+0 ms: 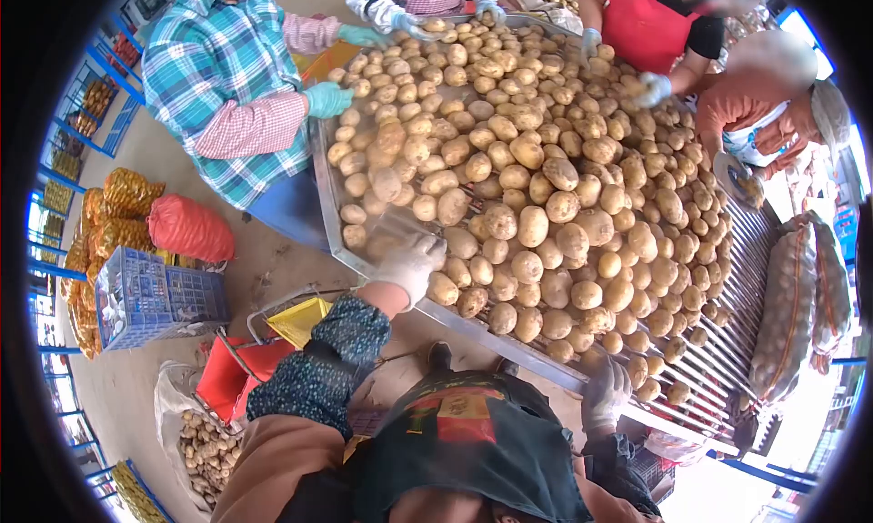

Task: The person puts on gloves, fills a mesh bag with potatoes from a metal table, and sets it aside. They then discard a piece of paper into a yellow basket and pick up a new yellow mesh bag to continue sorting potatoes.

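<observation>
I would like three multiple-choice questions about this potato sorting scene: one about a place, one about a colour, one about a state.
1. Where is the left hand?
A. on the blue crate
B. at the near-left corner of the sorting table
C. inside the red sack

2. What colour is the crate on the floor?
A. blue
B. green
C. white

3. How is the right hand?
A. bare, holding a knife
B. raised high above the potatoes
C. gloved, at the table's near edge

Answers:
1 B, it lies among the potatoes near the metal rim.
2 A, its plastic walls are blue.
3 C, a light glove covers it beside the edge.
</observation>
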`<state>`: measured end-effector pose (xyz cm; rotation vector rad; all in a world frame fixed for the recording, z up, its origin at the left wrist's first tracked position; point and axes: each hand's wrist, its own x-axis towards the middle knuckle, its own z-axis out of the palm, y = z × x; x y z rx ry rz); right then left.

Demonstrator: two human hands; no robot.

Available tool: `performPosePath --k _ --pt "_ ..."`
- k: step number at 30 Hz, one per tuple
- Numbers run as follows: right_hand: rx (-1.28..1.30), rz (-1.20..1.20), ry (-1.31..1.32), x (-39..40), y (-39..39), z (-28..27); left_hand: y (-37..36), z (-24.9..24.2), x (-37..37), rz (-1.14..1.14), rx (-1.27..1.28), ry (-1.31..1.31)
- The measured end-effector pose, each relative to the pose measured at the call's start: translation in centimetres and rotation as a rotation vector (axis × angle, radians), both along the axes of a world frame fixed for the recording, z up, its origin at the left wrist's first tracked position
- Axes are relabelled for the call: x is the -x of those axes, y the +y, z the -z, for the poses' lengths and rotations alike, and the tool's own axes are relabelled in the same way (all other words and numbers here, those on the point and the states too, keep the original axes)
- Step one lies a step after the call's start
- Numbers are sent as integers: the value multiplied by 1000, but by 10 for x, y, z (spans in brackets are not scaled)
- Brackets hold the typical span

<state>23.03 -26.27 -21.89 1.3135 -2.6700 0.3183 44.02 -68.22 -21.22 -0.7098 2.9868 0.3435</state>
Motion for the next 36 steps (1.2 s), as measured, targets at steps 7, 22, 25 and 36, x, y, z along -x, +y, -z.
performPosePath --k 7,22,25,36 --pt "95 42 -98 1 1 -4 -34 5 2 57 -302 12" --pt "-241 -282 -297 1 -244 -37 0 -53 87 -643 -1807 818" --pt "-458 -230 -217 -2 -253 -41 15 -68 125 -539 -1473 556" --pt "976 39 -2140 4 -142 -50 47 -59 165 -150 -242 -80"
